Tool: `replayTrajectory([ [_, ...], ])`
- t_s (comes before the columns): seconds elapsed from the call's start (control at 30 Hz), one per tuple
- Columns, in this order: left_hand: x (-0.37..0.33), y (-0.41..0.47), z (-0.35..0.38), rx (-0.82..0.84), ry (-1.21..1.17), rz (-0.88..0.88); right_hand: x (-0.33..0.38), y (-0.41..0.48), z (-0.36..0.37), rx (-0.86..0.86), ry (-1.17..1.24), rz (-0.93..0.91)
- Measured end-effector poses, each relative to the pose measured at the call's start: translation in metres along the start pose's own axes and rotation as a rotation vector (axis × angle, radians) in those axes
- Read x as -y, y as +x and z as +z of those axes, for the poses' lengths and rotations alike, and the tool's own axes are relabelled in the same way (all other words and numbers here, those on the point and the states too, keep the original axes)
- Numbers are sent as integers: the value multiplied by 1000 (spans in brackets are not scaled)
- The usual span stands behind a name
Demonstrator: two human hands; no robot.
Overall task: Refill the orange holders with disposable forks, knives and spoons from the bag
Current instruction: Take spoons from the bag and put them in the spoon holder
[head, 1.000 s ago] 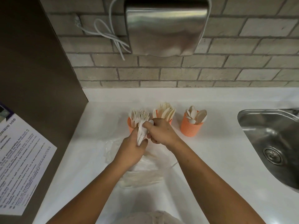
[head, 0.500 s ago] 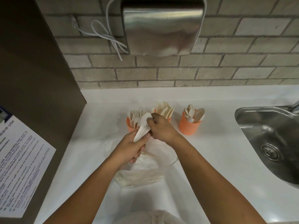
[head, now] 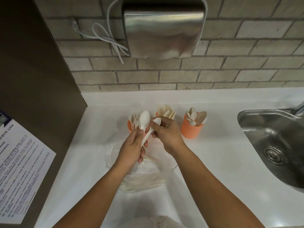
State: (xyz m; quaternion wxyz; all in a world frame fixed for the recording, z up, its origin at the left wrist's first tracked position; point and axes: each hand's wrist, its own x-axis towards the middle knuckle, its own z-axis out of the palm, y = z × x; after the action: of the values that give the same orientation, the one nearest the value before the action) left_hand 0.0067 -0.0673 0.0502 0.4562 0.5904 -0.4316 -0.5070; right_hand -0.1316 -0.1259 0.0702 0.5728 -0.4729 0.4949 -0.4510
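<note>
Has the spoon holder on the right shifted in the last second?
No. The spoon holder stands at the same gap from the sink rim as before.

Two hands are in view, both mine: my left hand (head: 131,150) and my right hand (head: 166,134). I count two white spoons between them: the upright spoon (head: 144,119) pinched in my left hand and the second spoon (head: 157,121) gripped in my right.

Three orange holders stand on the counter (head: 213,153) just beyond my hands:
- The fork holder (head: 130,127) is behind my left hand.
- The middle holder (head: 156,114) is mostly hidden behind my right hand.
- The spoon holder (head: 191,130) is to the right of my right hand.

The cutlery in each is too crowded to count. One clear plastic bag (head: 143,176) lies under my wrists. There is one sink (head: 256,129) far right of my right hand, and one printed notice (head: 21,170) left of my left hand.
</note>
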Motion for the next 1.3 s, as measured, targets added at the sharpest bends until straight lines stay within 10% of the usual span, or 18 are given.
replayTrajectory([
  [1.3, -7, 1, -5, 47, -71, -44, -5, 5, -6, 99, 187, 53],
])
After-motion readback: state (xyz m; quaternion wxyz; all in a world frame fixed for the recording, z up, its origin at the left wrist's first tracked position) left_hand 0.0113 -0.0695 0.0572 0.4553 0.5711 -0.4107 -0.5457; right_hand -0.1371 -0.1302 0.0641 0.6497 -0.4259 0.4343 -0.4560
